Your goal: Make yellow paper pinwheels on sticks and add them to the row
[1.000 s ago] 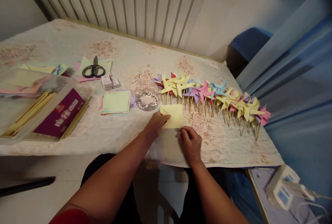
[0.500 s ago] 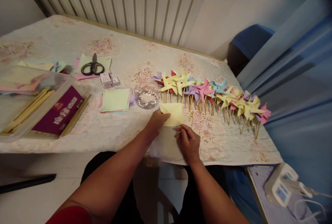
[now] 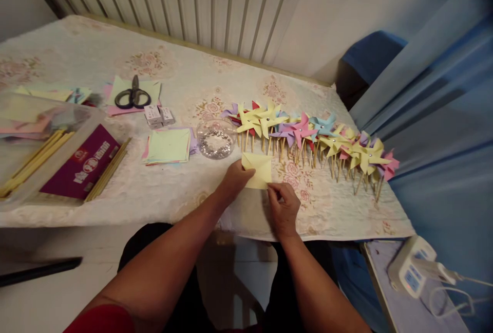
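Note:
A yellow square of paper (image 3: 260,164) with cut or crease lines toward its corners is held up above the table's front edge. My left hand (image 3: 234,179) grips it by the left side, thumb on top. At its lower right corner, my right hand (image 3: 285,209) pinches the paper between thumb and forefinger. Just behind the paper are a clear round dish (image 3: 215,140) of small shiny metal fasteners and a long row of finished paper pinwheels (image 3: 300,128) on wooden sticks. A stack of coloured paper squares (image 3: 167,145) lies to the left.
Black-handled scissors (image 3: 133,95) rest on more paper, beside small white boxes (image 3: 157,115). At the left stands a clear plastic bin (image 3: 87,117) with sticks and a purple card (image 3: 82,163). A power strip (image 3: 412,266) sits at lower right, near blue curtains (image 3: 442,132).
My right fingers have closed onto the paper's lower right corner. The paper has turned and tilted slightly in my left hand. The view has shifted a little.

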The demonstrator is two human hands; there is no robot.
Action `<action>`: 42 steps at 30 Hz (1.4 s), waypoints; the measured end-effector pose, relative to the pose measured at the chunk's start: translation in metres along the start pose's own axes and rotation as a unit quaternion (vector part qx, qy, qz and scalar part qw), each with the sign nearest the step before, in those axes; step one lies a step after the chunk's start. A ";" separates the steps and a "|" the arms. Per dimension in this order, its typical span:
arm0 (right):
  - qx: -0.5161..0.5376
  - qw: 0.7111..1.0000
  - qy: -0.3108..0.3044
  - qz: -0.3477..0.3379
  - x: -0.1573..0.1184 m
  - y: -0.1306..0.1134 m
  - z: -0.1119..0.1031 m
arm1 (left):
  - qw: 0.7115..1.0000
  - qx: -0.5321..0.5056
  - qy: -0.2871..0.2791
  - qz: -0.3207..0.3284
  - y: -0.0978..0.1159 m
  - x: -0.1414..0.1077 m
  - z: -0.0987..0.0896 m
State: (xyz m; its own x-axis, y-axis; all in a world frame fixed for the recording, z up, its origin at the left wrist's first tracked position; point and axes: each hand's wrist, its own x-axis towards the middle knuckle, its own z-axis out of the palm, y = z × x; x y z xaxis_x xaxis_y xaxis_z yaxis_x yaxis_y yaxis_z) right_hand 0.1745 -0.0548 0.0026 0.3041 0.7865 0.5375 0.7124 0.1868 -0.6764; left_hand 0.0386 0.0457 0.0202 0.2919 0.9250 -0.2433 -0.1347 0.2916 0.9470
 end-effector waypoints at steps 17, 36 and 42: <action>0.017 0.997 -0.035 -0.063 0.009 0.007 0.003 | 0.994 -0.070 -0.080 -0.019 0.003 -0.007 0.004; 0.063 0.998 -0.023 0.005 0.009 0.005 0.008 | 0.993 -0.072 -0.071 -0.058 0.007 -0.014 0.013; 0.051 0.998 0.001 0.029 0.009 0.006 0.011 | 0.993 -0.064 -0.088 -0.056 0.007 -0.016 0.015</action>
State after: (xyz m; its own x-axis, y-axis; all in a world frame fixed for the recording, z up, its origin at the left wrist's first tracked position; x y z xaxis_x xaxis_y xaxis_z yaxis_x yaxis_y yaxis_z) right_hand 0.1742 -0.0403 -0.0022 0.3435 0.7967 0.4973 0.6265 0.2002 -0.7533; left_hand 0.0475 0.0291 0.0343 0.4706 0.8320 -0.2938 -0.2082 0.4283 0.8793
